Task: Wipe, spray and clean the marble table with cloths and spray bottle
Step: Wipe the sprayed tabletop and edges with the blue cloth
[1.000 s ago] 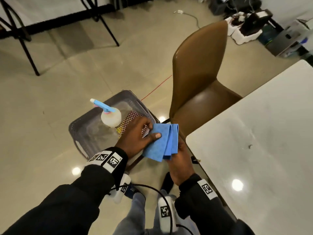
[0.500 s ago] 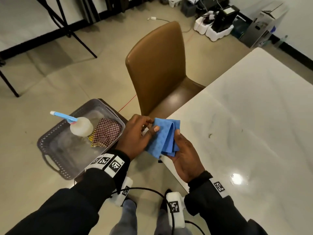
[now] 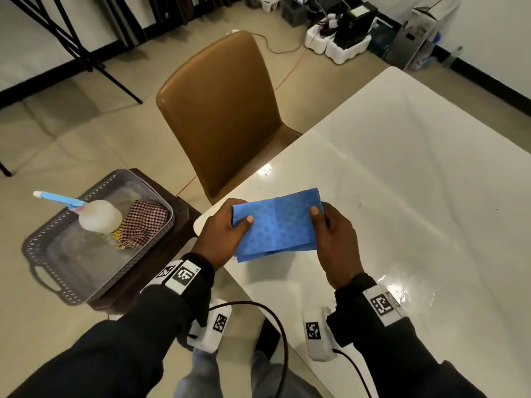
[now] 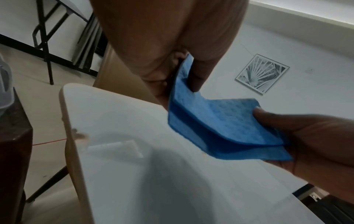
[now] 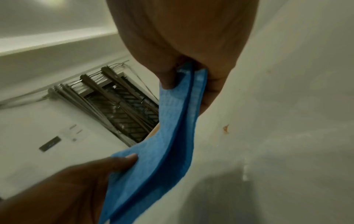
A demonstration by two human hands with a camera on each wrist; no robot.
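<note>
Blue cloth [image 3: 275, 224] was up in both hands, folded into a flat rectangle and stretched between them just above the near corner of the marble table [image 3: 416, 179]. The left hand [image 3: 222, 234] pinched the left edge, thumb on top and fingers curled beneath; the right hand [image 3: 333, 239] mirrored it on the right edge. In the left wrist view the layers sagged and bent between the two pinches, so it read as soft, light and floppy, likely to droop or unfold if either side let go. The doubled edges looked like the sensible place to hold, or a flat palm pressed on top once it was laid down for wiping. Directly under the grip sat the glossy tabletop, not touching the cloth. Out to the left of the hands, well apart, a grey tray [image 3: 43, 251] held the spray bottle [image 3: 99, 215] and a checked cloth [image 3: 145, 222] just beside it. Beyond the grip stood a brown chair [image 3: 218, 110].
</note>
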